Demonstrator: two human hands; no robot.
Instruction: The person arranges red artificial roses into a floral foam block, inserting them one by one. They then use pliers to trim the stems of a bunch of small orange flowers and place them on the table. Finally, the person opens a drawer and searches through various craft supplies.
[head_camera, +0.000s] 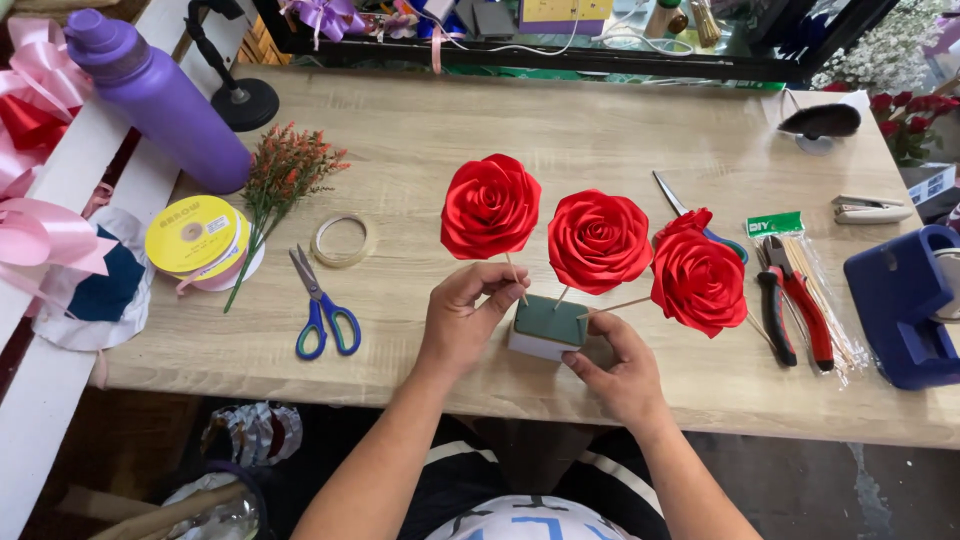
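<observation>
Pale wood-grain tabletop (600, 130) carries blue-handled scissors (322, 305) and a purple bottle (160, 95) at the left, red pliers (795, 300) at the right. Near the front edge sits a green foam block (550, 322) with three red ribbon roses on sticks. The left hand (465, 315) pinches the left rose (490, 205) by its stick; the right hand (620, 365) pinches the stick of the right rose (698, 280) beside the block.

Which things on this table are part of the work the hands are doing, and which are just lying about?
In use:
- left hand, pinching the left rose's stick
- right hand, on the right rose's stick
- three red roses on sticks
- green foam block holding them

Lying about:
- blue scissors
- tape ring
- yellow ribbon spool
- purple bottle
- red pliers
- orange sprig
- stapler
</observation>
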